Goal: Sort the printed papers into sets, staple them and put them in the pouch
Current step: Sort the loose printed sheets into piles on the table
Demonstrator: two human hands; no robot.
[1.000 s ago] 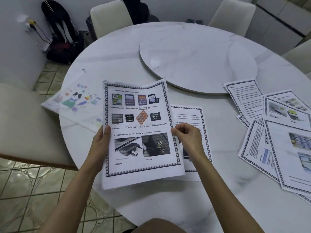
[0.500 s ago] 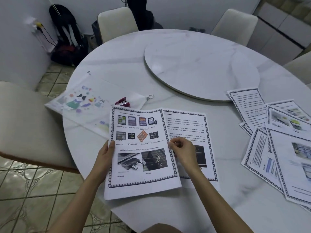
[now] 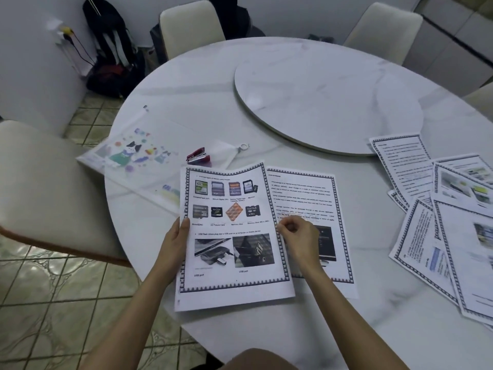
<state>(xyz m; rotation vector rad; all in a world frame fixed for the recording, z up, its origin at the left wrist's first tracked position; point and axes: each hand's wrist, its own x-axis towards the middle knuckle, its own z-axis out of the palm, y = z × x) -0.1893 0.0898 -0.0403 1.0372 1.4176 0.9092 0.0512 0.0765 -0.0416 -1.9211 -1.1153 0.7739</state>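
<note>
So the person has a picture page point(image 3: 232, 231) pinched on both sides: left hand point(image 3: 174, 245) closed on its left edge with the thumb on top, right hand point(image 3: 298, 236) curled shut on the right edge. It sits low over the near edge of the table point(image 3: 266, 329), top edge a bit wavy, and overlaps a text page point(image 3: 306, 198) lying flat just to its right.

Looks like they're building a set here. To do it well, the held page should go square over the text page, edges matched, then get tapped on the table so the corners line up before stapling.

The red stapler point(image 3: 198, 157) is just beyond the page's top edge, resting on the see-through pouch point(image 3: 133, 161) with the cartoon print. The loose pile of papers point(image 3: 448, 209) is well off to the right, fanned out messy, so more sorting is left. Worth checking page order first.
</note>
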